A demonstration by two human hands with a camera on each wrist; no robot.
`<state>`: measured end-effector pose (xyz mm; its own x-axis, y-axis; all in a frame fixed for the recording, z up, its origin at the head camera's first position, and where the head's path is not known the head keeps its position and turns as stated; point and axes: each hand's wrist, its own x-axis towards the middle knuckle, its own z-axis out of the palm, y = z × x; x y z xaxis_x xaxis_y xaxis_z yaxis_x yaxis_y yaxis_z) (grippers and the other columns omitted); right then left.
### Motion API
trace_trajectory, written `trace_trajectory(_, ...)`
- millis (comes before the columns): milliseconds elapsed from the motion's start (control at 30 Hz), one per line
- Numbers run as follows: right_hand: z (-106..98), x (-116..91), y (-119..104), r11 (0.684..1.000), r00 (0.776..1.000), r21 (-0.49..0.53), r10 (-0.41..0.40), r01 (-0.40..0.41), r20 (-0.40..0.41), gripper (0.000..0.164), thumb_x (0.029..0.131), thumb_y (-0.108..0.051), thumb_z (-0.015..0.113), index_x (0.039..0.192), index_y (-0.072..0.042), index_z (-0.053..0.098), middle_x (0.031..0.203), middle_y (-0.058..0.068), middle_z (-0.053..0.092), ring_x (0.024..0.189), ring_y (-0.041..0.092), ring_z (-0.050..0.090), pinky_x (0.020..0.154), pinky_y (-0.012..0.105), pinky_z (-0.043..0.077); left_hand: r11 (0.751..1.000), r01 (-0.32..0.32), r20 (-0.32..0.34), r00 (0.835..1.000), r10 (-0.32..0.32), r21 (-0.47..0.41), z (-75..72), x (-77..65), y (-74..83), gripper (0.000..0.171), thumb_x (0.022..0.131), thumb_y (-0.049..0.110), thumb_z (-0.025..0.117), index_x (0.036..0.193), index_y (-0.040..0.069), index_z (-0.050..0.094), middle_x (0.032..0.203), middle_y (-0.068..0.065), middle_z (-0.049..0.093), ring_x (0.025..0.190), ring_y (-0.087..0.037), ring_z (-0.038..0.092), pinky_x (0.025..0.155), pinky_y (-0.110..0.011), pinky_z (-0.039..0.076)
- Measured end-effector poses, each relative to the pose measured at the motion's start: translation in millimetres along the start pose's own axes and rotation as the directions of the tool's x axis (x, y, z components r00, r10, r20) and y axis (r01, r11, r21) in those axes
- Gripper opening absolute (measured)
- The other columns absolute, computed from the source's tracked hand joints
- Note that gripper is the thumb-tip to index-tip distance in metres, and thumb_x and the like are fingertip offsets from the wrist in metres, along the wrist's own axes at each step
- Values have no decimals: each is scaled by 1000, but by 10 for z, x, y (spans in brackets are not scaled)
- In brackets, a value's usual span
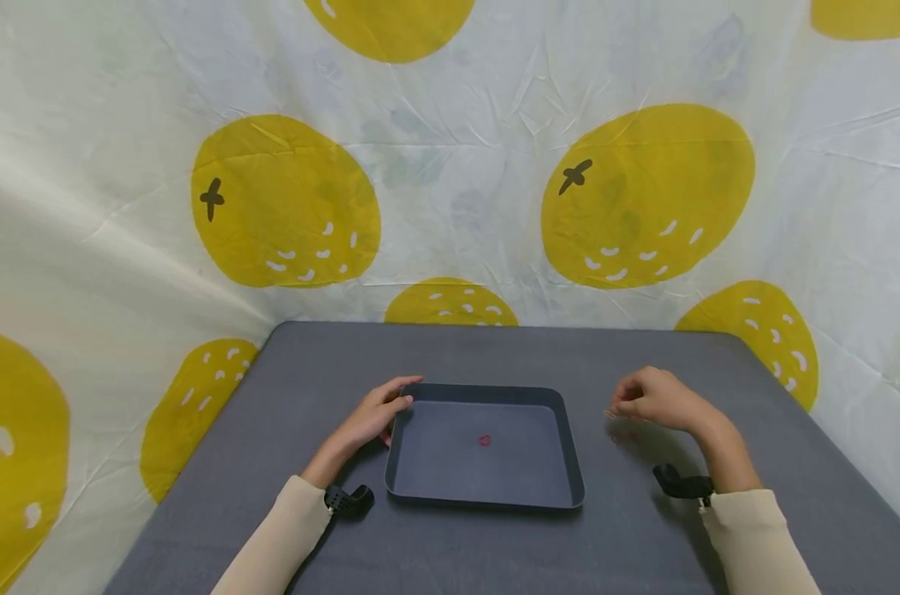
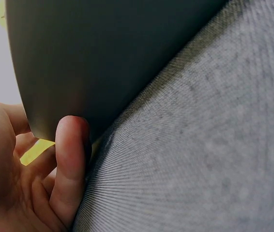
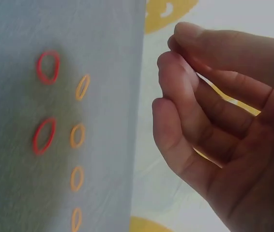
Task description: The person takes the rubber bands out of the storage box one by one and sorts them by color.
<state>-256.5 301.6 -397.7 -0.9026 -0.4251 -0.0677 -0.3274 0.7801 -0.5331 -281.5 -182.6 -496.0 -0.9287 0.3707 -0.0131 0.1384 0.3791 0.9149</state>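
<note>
My left hand (image 1: pixel 378 411) grips the far left corner of a dark grey rectangular tray (image 1: pixel 487 503), its thumb over the rim. In the left wrist view one finger (image 2: pixel 70 159) presses against the tray's outer wall (image 2: pixel 98 53). A small red rubber band (image 1: pixel 483 445) lies on the tray floor. To the right of the tray, my right hand (image 1: pixel 658 398) hovers over the table with bent fingers, thumb and index tips close together; nothing shows between them. Beside it in the right wrist view lie two red rubber bands (image 3: pixel 53 130) and a row of several orange-yellow rubber bands (image 3: pixel 83 134).
A grey cloth covers the table (image 1: pixel 464 545). Behind and to the left hangs a white curtain (image 1: pixel 457 207) printed with large yellow fruit. Black straps (image 1: pixel 683 485) sit on both wrists.
</note>
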Motion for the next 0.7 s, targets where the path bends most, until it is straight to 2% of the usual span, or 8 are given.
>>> trace_trajectory(200,17,99,-136,1000,1000,17,-7,7,7,9,92,-15,75,86,-8,77,67,0,64,57,7,52,55,26,44,1000,7,-2,1000,-7,-9,12,-11,2,46,109,28,54,154,29,50,135,-20,64,42,-17,52,45,-40,57)
trace_trajectory(400,37,217,-280,999,999,-8,-33,33,11,9,94,-16,75,89,-9,78,74,4,70,64,11,55,61,28,47,1000,8,-1,1000,-8,-6,19,-13,-1,45,109,28,54,154,30,50,116,-19,68,42,-17,52,45,-39,56)
trace_trajectory(600,71,332,-421,998,998,-1,-64,64,23,10,95,-17,74,89,-10,77,75,4,70,65,13,57,62,30,50,1000,-2,8,1000,2,-10,12,-5,-1,47,109,28,53,156,26,48,137,-21,63,42,-17,53,45,-40,56)
trace_trajectory(700,93,382,-481,996,996,11,-84,83,29,11,95,-17,74,91,-8,78,75,4,70,65,13,56,59,30,49,1000,2,11,1000,-2,-9,10,-5,5,47,109,28,53,156,26,48,135,-22,64,42,-17,53,45,-40,56)
